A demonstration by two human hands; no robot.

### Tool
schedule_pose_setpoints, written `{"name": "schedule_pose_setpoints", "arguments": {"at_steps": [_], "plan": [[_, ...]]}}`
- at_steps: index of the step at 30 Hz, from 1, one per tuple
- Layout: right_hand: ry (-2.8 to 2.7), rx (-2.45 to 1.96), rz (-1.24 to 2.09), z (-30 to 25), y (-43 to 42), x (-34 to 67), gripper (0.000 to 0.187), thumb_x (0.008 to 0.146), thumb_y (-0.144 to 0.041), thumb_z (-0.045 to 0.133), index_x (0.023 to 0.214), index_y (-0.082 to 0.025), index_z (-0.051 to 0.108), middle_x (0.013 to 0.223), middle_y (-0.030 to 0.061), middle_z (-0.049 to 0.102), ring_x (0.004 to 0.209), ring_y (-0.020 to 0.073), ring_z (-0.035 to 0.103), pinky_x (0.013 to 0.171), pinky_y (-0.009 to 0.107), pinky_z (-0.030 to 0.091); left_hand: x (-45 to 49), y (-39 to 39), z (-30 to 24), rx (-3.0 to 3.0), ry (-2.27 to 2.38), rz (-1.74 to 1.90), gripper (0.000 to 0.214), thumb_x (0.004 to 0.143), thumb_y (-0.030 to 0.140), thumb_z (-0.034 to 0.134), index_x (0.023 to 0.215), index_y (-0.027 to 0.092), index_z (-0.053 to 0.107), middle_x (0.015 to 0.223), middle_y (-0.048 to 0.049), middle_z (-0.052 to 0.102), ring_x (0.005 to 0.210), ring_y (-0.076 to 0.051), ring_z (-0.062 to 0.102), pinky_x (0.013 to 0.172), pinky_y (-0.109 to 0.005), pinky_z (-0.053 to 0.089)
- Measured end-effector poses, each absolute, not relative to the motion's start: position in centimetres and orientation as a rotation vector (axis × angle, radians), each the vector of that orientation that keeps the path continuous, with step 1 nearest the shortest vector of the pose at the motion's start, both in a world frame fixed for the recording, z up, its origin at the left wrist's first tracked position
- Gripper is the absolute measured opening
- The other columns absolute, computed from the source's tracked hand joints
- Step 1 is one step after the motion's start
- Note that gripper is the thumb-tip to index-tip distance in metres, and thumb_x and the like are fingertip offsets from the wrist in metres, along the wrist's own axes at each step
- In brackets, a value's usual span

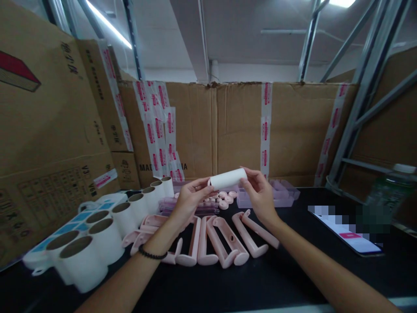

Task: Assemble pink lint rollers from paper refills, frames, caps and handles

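Both hands hold a white paper roll (228, 178) almost level above the table, its right end slightly higher. My left hand (192, 195) has its fingers closed at the roll's left end, where a thin pink edge shows. My right hand (259, 191) grips the other end between thumb and fingers. Below them lie several pink plastic U-shaped holders (208, 243) in a row. Behind the hands are small round pink caps (223, 203) in a loose pile. Several white rolls with brown cardboard cores (106, 237) stand upright at left.
Purple translucent plastic trays (283, 193) sit behind the right hand, with flat purple pieces (169, 205) behind the left. A phone (348, 232) and a bottle (387, 191) are at right. A white and blue power strip (78, 226) lies along the left. Cardboard walls (239, 130) enclose the back.
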State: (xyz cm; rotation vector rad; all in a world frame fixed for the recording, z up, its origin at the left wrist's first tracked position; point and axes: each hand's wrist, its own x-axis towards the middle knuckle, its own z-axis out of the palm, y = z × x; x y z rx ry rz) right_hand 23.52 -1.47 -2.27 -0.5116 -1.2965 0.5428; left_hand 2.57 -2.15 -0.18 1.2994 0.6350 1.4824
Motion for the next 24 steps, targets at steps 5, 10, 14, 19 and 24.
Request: {"name": "schedule_pose_setpoints", "arguments": {"at_steps": [5,10,14,19,24], "plan": [[-1.325,-0.518,0.661,-2.5,-0.7,23.8,0.041,0.085,-0.037,0.075,0.121,-0.024,0.061,0.122,0.0091,0.069,0.112,0.0231,0.067,0.102,0.042,0.054,2.0,-1.9,0.0,1.304,0.665,1.485,0.042,0.067,0.026,0.09,0.103,0.009,0.077,0.105,-0.013,0.078,0.091,-0.023,0.075,0.09,-0.038,0.061],[-1.401,-0.514,0.689,-2.4,-0.7,24.0,0.045,0.087,-0.037,0.072,0.129,-0.024,0.061,0.125,0.0091,0.068,0.115,0.0229,0.066,0.104,0.042,0.051,1.2,-1.8,0.6,1.338,0.656,1.415,0.04,0.07,0.031,0.088,0.102,0.008,0.078,0.107,-0.0161,0.077,0.093,-0.026,0.075,0.091,-0.04,0.061],[-1.416,-0.517,0.7,-2.4,-0.6,24.2,0.043,0.088,-0.037,0.071,0.127,-0.024,0.063,0.126,0.0086,0.068,0.116,0.0226,0.065,0.105,0.04,0.051,1.0,-1.5,0.5,1.339,0.668,1.404,0.041,0.069,0.028,0.089,0.103,0.008,0.078,0.105,-0.0154,0.078,0.089,-0.024,0.076,0.091,-0.039,0.061],[-1.425,-0.539,0.704,-2.5,-0.4,24.3,0.042,0.086,-0.039,0.073,0.124,-0.023,0.064,0.123,0.0083,0.069,0.113,0.0223,0.066,0.101,0.039,0.052,1.2,-1.3,0.3,1.336,0.686,1.407,0.043,0.068,0.025,0.09,0.106,0.008,0.077,0.109,-0.014,0.077,0.094,-0.023,0.075,0.091,-0.036,0.061],[-1.414,-0.531,0.703,-2.4,-0.5,24.3,0.041,0.084,-0.039,0.075,0.121,-0.023,0.065,0.122,0.008,0.069,0.112,0.0224,0.066,0.1,0.039,0.053,1.3,-1.3,0.3,1.338,0.701,1.431,0.048,0.067,0.026,0.09,0.11,0.009,0.076,0.111,-0.0132,0.077,0.094,-0.023,0.075,0.094,-0.038,0.06]]}}
